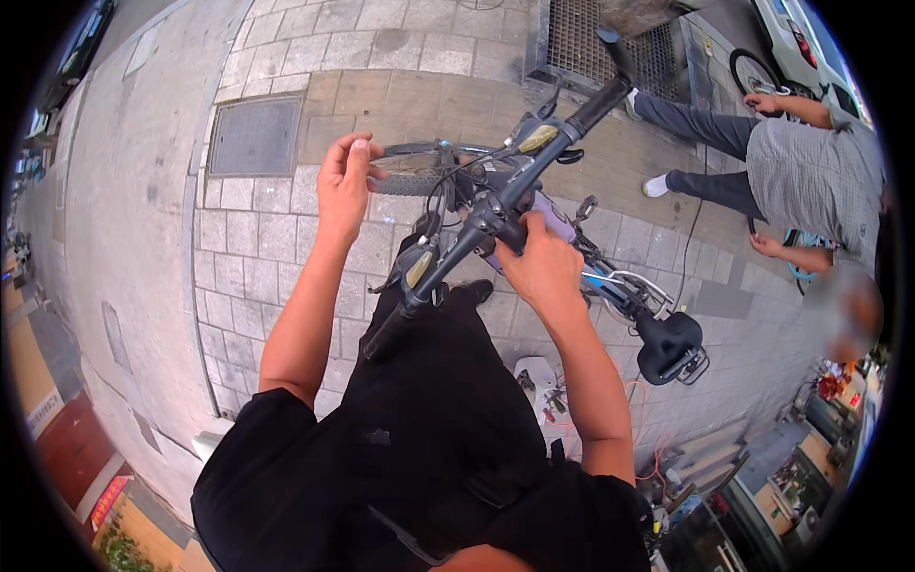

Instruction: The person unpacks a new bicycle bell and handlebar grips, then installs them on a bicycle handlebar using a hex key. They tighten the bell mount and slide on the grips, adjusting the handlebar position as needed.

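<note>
Bicycle (556,212), one, standing upright on paving; handlebar (519,185) black, flat, running from near left to far right. Front wheel (408,186): left of the handlebar, seen nearly from above, knobbly tyre, long axis about left to right, its free end outermost. Left hand (343,188): left of the handlebar, at that free end and much the nearer hand to the wheel; fingers half-curled, thumb lifted apart, not clenched; whether they touch the tyre cannot be told. From these fingers the wheel lies directly to the right, lengthwise toward the handlebar, and this relation appears the governing one. Right hand (545,264): just right of the handlebar's middle, grasping the bicycle close behind the stem (488,215), fingertips partly hidden. Saddle (669,348), black: right of the handlebar, on the near side. Person in a grey top (805,157): well right of the handlebar, apart from the bicycle.
</note>
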Motion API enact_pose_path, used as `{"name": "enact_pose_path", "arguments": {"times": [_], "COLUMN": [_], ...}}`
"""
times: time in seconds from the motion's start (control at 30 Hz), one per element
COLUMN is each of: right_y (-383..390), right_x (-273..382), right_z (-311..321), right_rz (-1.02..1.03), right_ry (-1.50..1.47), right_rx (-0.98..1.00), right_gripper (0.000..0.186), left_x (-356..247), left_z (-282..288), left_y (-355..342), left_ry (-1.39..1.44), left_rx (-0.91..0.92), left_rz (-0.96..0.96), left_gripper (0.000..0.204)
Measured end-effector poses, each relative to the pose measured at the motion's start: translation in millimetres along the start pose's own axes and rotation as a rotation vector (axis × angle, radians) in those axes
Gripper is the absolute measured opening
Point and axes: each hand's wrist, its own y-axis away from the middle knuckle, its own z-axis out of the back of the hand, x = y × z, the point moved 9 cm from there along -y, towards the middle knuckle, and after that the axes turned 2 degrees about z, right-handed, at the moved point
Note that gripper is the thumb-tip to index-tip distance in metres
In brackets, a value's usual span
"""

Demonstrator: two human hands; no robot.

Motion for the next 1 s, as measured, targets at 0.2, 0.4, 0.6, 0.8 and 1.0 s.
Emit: {"name": "enact_pose_path", "arguments": {"times": [0.2,0.4,0.6,0.8,1.0], "right_y": [-22.8,-46.8,-47.1,-28.0,-17.8], "right_x": [33.6,49.1,42.3,36.7,13.9], "right_z": [-26.9,-53.0,-49.9,-45.0,-40.0], "right_rz": [0.036,0.118,0.254,0.219,0.019], "right_ry": [0.002,0.022,0.148,0.103,-0.07], "right_rx": [0.018,0.335,0.347,0.185,0.214], "right_gripper": [0.05,0.056,0.053,0.054,0.052], "left_x": [284.0,335.5,332.8,319.4,326.1], "left_z": [24.2,-36.5,-49.0,-52.1,-65.8], "left_y": [-67.3,-106.9,-132.5,-154.7,-141.1], "left_ry": [0.296,0.527,0.422,0.266,0.243], "left_rx": [-0.053,0.086,0.031,0.063,0.08], "left_rz": [0.919,0.782,0.71,0.701,0.721], "left_gripper": [0.08,0.072,0.054,0.05,0.053]}}
